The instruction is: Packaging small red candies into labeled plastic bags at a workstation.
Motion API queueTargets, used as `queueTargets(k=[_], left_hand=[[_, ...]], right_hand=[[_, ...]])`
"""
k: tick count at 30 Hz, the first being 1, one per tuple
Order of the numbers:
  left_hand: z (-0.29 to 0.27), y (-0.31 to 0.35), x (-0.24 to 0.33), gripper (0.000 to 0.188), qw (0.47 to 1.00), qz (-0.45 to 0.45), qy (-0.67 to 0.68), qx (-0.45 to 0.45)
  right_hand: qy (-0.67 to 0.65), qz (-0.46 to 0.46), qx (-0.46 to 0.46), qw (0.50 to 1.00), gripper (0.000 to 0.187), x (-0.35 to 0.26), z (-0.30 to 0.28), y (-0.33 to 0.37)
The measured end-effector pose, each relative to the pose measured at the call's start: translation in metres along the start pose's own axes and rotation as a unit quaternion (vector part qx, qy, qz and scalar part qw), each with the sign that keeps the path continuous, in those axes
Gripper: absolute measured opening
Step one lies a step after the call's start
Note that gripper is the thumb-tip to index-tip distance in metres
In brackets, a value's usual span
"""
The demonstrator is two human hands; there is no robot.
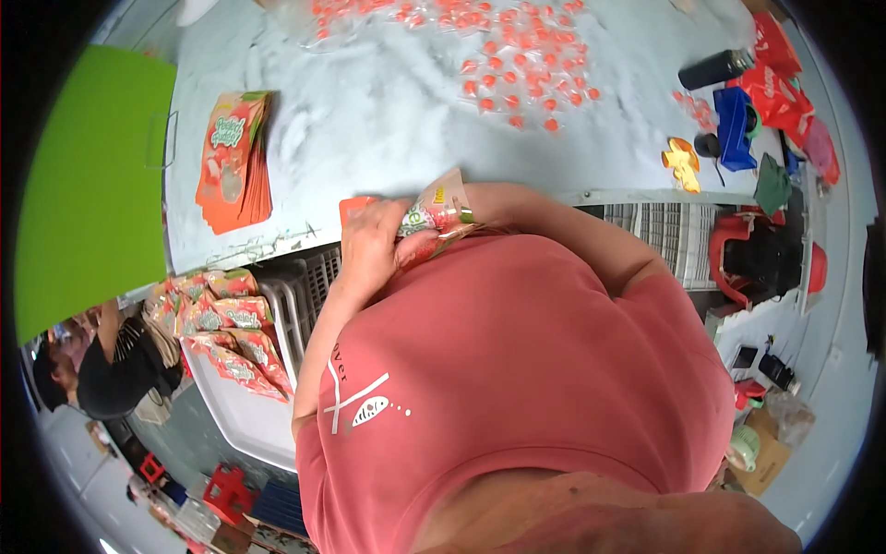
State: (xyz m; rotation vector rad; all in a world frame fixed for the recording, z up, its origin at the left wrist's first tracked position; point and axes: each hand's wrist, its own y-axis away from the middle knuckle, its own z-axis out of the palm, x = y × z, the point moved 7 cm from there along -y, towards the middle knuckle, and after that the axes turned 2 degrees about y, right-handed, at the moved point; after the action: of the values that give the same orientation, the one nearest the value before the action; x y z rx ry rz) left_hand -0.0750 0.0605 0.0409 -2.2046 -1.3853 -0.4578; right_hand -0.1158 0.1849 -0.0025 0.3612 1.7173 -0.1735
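Close to my body, at the near edge of the table, I hold a red and green printed pouch (441, 205). My left hand (374, 242) is closed around its left side, thumb across the front. From the right, my right forearm (526, 205) reaches to the pouch's other end. The pouch hides the right hand, and I cannot make out whether it is inside or behind. On the table to the left lies a fanned stack of flat pouches (231, 162). Farther off, many small red pieces in clear wrappers (521, 78) are spread out.
A pale tray (245, 429) with filled pouches (231, 319) stands below the table's left end. A green panel (97, 185) borders the table. At far right are a black bottle (715, 70), a blue box (736, 129) and red bags (771, 92). A person (115, 369) is at lower left.
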Motion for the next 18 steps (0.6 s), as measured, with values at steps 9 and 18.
queueTargets(k=[9,18], left_hand=[[-0.026,0.025,-0.034,0.018,0.99,-0.084,-0.054,0.098],[-0.031,0.048,-0.031,0.015,0.982,-0.155,-0.048,0.101]], right_hand=[[0.34,0.011,0.466,0.817,0.035,0.042,-0.129,0.052],[0.366,-0.113,0.402,0.831,0.04,0.045,-0.107,-0.05]])
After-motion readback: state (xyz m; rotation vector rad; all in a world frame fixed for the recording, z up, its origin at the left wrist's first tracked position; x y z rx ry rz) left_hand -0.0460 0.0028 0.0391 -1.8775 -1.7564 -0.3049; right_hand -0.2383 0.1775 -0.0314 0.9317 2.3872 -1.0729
